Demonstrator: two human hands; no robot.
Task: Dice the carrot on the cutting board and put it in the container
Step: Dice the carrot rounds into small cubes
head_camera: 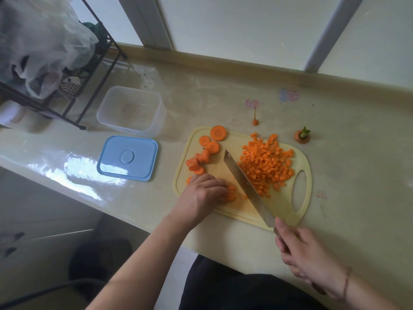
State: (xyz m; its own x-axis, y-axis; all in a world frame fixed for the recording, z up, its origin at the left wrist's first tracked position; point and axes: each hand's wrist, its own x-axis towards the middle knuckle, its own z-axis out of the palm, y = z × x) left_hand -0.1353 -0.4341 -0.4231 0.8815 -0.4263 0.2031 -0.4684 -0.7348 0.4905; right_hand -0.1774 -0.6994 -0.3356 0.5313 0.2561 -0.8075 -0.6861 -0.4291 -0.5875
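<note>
The left hand (204, 193) is pressing down, I think, a small stack of carrot slices (231, 193) with curled fingers, the right hand (306, 253) is gripping the knife (245, 184), and the fingertips should be staying tucked back from the blade.

left hand (204, 193): curled over stacked carrot slices (231, 193) on cutting board (243, 211)
right hand (306, 253): grips knife (245, 184) handle, blade angled across board
diced carrot (266, 166): heap right of blade
round slices (204, 153): board's left side
container (130, 110): on table (346, 171), lid (127, 158) beside it
carrot top (302, 136): off board
</note>
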